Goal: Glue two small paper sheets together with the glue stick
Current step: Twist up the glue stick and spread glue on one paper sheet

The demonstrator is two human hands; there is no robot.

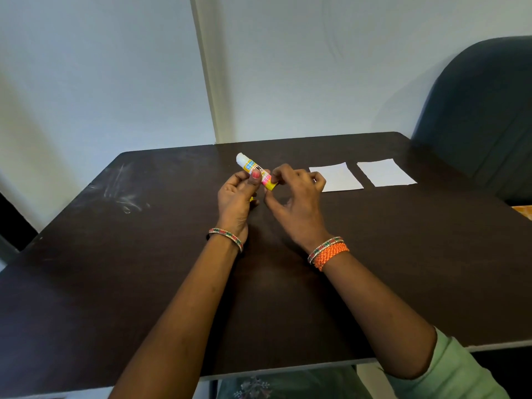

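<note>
On the dark table (172, 283), which fills most of the view, very little is laid out. A dark chair (483, 110) stands at the far right corner, against a pale wall. Faint chalky smears mark the table's left side.

Two paper sheets lie flat toward the far right: the left sheet (339, 177) and the right sheet (385, 171), side by side, a narrow strip of table between them, not touching. Both look bare; no glue visible from here.

Both forearms reach in from the near edge. The left hand (234, 200) grips the glue stick (257, 171) around its middle, thumb pressed on the label. The stick is held in the air over mid-table, tilted, white end pointing up and away to the left, yellow base toward the right hand (296, 194). The right hand's thumb and forefinger pinch that base; the other fingers curl loosely. A bit of yellow shows under the left palm, possibly the cap; cannot tell.

Judgement: the step is winding the glue up by turning the base. To do it well, the left hand should hold the barrel firm and only the base should turn. A small length of glue is enough; too much may smear or snap. Sheets are just right of the hands, so the carry is short. Best to steady the sheet while rubbing.
</note>
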